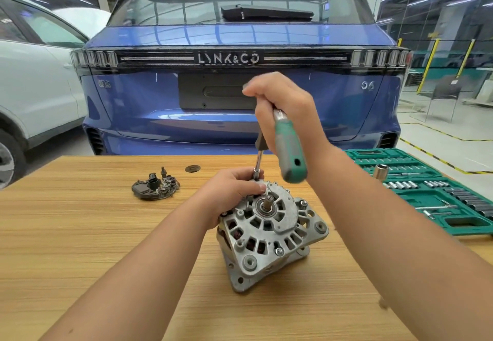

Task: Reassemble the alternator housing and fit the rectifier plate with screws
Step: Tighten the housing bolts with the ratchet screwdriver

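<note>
The right hand (284,111) is gripping a blurred green ratchet (289,148), its socket end hidden behind the left hand (234,191), which is clutching the alternator housing (269,236) mid-table (106,234). The rectifier plate (154,187) is lying apart, left; a socket set (426,191) is sitting right.

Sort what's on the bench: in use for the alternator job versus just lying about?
In use: alternator housing, steadied by the left hand; ratchet with extension on a housing bolt, gripped by the right hand; rectifier plate, waiting at the left.

Lying about: green socket set; loose socket; blue car behind.
</note>
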The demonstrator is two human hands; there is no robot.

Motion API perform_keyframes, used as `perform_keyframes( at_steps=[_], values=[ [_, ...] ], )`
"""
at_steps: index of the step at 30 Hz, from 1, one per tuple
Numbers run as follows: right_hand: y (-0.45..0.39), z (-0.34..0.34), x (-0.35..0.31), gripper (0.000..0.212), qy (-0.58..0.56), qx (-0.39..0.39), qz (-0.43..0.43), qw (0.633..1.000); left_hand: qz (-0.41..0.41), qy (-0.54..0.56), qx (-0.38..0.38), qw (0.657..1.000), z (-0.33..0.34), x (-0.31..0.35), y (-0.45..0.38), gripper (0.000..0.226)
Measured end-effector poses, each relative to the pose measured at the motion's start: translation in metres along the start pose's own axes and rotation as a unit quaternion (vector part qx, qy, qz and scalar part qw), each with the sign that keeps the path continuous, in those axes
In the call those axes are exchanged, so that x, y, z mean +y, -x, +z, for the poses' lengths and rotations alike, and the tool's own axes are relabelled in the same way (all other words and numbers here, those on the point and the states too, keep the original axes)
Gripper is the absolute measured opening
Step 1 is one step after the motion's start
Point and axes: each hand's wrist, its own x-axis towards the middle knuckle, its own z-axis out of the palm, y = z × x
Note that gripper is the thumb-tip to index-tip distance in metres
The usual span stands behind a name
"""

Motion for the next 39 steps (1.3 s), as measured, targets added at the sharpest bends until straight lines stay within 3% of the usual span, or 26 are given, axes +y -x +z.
perform_keyframes(
  at_steps=[2,5,9,12,14,16,17,18,20,23,24,26,27,31,32,34,36,39],
  values=[
    [-0.006,-0.011,0.0,0.021,0.183,-0.08,-0.057,0.978,-0.012,0.009,-0.004,1.0,0.0,-0.001,-0.001,0.024],
    [-0.018,-0.024,-0.016,0.029,0.345,-0.213,0.002,0.914,-0.004,-0.023,0.003,1.0,0.0,-0.001,-0.002,0.019],
    [-0.035,-0.036,-0.039,0.036,0.457,-0.326,-0.028,0.827,0.046,-0.142,0.017,0.989,0.001,0.006,0.004,0.01],
    [-0.058,-0.035,-0.044,0.045,0.511,-0.389,0.016,0.766,0.084,-0.226,0.029,0.97,0.006,0.02,0.007,0.025],
    [-0.07,-0.03,-0.042,0.049,0.449,-0.402,0.087,0.793,0.101,-0.244,0.039,0.964,0.008,0.028,0.005,0.04],
    [-0.073,-0.026,-0.037,0.041,0.258,-0.381,0.242,0.854,0.105,-0.246,0.036,0.963,0.008,0.03,0.002,0.043],
    [-0.072,-0.026,-0.033,0.036,0.128,-0.349,0.333,0.866,0.106,-0.239,0.033,0.965,0.008,0.028,0.001,0.044],
    [-0.068,-0.026,-0.029,0.032,-0.013,-0.306,0.413,0.858,0.104,-0.227,0.031,0.968,0.007,0.025,0.0,0.046],
    [-0.057,-0.022,-0.02,0.024,-0.259,-0.19,0.486,0.813,0.098,-0.199,0.028,0.975,0.006,0.019,-0.002,0.049],
    [-0.031,-0.009,-0.006,0.023,-0.45,0.027,0.475,0.756,0.105,-0.202,0.035,0.973,0.006,0.018,-0.004,0.051],
    [-0.021,-0.005,-0.003,0.018,-0.494,0.065,0.448,0.743,0.112,-0.21,0.039,0.97,0.007,0.018,-0.005,0.051],
    [0.0,-0.002,0.004,0.004,-0.549,0.079,0.365,0.748,0.124,-0.231,0.046,0.964,0.008,0.017,-0.007,0.051],
    [0.008,-0.002,0.007,0.011,-0.556,0.075,0.324,0.762,0.129,-0.242,0.048,0.96,0.008,0.017,-0.008,0.051],
    [0.031,0.007,0.009,0.019,-0.392,0.07,0.193,0.897,0.138,-0.251,0.039,0.957,0.007,0.017,-0.01,0.057],
    [0.033,0.009,0.008,0.023,-0.36,0.062,0.173,0.915,0.139,-0.25,0.037,0.957,0.007,0.017,-0.01,0.059],
    [0.031,0.011,0.011,0.033,-0.361,0.032,0.168,0.917,0.14,-0.249,0.04,0.957,0.007,0.017,-0.01,0.062],
    [0.022,0.007,0.015,0.045,-0.421,0.0,0.21,0.882,0.137,-0.248,0.042,0.958,0.007,0.017,-0.008,0.063],
    [0.019,0.005,0.019,0.037,-0.481,-0.031,0.222,0.847,0.133,-0.244,0.055,0.959,0.005,0.016,-0.007,0.062]
  ],
)
